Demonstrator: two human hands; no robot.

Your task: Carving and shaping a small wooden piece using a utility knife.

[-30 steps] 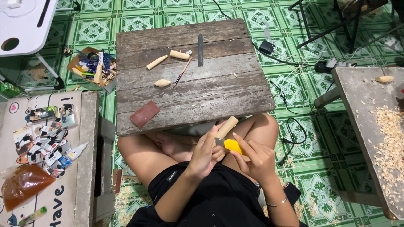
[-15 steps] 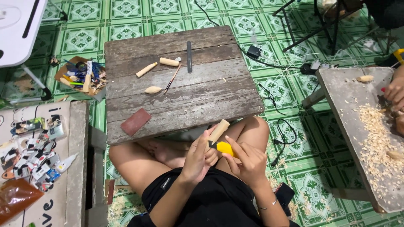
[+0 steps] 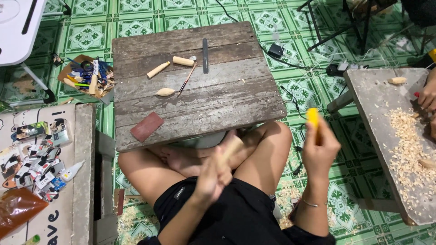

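Seen from above, seated cross-legged on a green patterned tile floor behind a low weathered wooden table (image 3: 200, 90). Left hand (image 3: 213, 174) closed around a pale wooden stick (image 3: 231, 147), held over the lap just below the table's near edge, stick tilted up toward the table. Right hand (image 3: 320, 149) raised out to the right of the knee, fingers wrapped around the yellow handle of a small tool (image 3: 313, 117), handle upright; blade not discernible. Hands well apart. On the table: two short wooden pegs (image 3: 159, 69) near the far side, a small oval carved piece (image 3: 165, 92) closer in, a thin brush-like stick (image 3: 187, 80), a dark flat file (image 3: 205, 49) and a reddish sanding block (image 3: 147, 126) near the front left corner. Beside the table's left edge, a cardboard tray of coloured pens and tools (image 3: 84, 77). At far right, a second grey bench (image 3: 386, 131) strewn with wood shavings (image 3: 408, 140), another person's hand (image 3: 428, 94) resting at its far edge. Shavings also scattered on the floor around the legs.
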